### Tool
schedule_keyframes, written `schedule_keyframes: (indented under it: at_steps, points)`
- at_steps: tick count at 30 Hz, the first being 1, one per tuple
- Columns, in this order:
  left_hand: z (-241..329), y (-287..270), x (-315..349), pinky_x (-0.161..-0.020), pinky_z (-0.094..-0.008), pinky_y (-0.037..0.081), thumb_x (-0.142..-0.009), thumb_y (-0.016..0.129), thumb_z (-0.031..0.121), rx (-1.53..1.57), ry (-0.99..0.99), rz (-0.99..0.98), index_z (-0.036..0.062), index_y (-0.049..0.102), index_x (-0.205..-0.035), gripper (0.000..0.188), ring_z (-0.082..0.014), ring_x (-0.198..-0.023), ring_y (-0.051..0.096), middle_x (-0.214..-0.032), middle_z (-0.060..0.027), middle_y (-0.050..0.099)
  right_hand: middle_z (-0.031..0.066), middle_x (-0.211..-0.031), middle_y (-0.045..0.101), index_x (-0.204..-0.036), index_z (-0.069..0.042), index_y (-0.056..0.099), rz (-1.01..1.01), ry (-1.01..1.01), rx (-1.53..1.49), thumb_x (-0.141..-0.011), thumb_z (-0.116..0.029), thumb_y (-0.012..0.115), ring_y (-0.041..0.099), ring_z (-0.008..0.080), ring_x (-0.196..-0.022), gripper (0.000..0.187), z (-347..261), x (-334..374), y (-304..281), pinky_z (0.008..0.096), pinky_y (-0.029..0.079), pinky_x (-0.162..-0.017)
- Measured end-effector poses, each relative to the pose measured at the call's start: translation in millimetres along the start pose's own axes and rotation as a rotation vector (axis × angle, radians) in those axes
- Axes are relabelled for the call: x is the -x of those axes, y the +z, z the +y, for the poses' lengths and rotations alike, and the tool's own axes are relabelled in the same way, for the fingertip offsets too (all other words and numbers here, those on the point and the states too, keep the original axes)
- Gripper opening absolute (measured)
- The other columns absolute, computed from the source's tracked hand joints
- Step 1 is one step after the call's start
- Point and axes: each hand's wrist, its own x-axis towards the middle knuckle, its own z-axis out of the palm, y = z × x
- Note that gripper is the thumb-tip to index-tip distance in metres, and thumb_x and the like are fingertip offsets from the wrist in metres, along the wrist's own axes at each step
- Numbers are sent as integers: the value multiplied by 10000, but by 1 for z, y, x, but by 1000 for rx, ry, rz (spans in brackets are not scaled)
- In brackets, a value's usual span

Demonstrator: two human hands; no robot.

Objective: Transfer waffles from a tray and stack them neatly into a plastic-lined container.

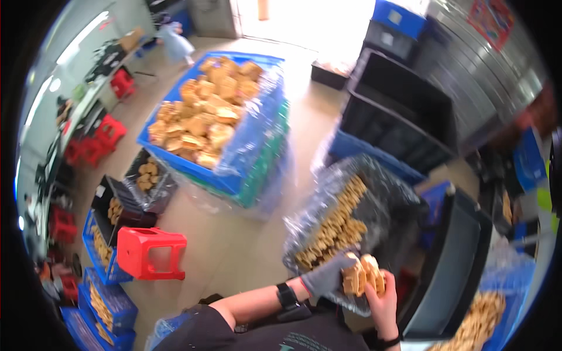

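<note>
My left hand (325,277), in a grey glove with a black watch above it, closes on the left side of a short row of tan moulded pieces (364,275). My bare right hand (383,297) grips the same row from the right, thumb across its front. The pieces stand side by side between both hands; their exact kind I cannot make out. Just beyond, a dark bin lined with clear plastic (383,175) holds rows of similar tan pieces (338,219) along its left side. My fingertips are partly hidden behind the pieces.
A blue crate (170,153) heaped with larger tan pieces stands ahead left. A red stool (151,253) is at left, near more filled crates. Black bins (398,126) stack ahead right; a long grey bin (448,269) and a blue crate (518,292) flank my right. A person (174,42) is far off.
</note>
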Motion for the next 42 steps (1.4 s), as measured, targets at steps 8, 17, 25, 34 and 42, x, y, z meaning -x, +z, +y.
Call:
schedule_keyframes:
  at_steps: [8,17,25,34,42]
  points:
    - [26,4,25,-860,-326,527,-888,664,334,-179,-103,-69,158,336,-1420,649,-151,-990,592,-1184,-7,546,68,-959,612,-1116,-27,433,-502,19,158,-786,4,725,607,126,-870,441,-39,-1,-52,258,503,-768]
    - [4,-10,-1,-879,-336,534,-908,618,404,-15,-363,-260,137,533,-1276,462,-173,-996,647,-1182,-65,629,48,-1028,646,-1139,6,564,-825,159,167,-828,-36,721,614,106,-933,351,-69,-53,-22,250,509,-821]
    - [13,-3,-10,-882,-340,532,-941,569,358,119,-223,-212,175,389,-1428,550,-163,-1051,625,-1251,-50,598,82,-1123,588,-1221,-14,485,-357,-27,135,-923,-85,606,575,163,-1021,330,10,-63,-23,281,470,-894]
    - [-11,-9,-77,-920,-260,453,-906,626,347,-464,260,319,65,498,-1275,481,-97,-1053,540,-1147,-24,574,106,-1375,422,-1473,-11,198,-412,170,-191,-995,-164,478,444,175,-1240,574,50,-99,-20,300,366,-1030]
    - [19,-21,-91,-950,-286,428,-892,644,256,-709,288,438,7,377,-1373,604,-145,-1089,530,-1188,-71,540,71,-1156,509,-1284,-5,379,-386,271,-210,-1008,-325,474,494,117,-1067,433,77,-141,-13,253,407,-928]
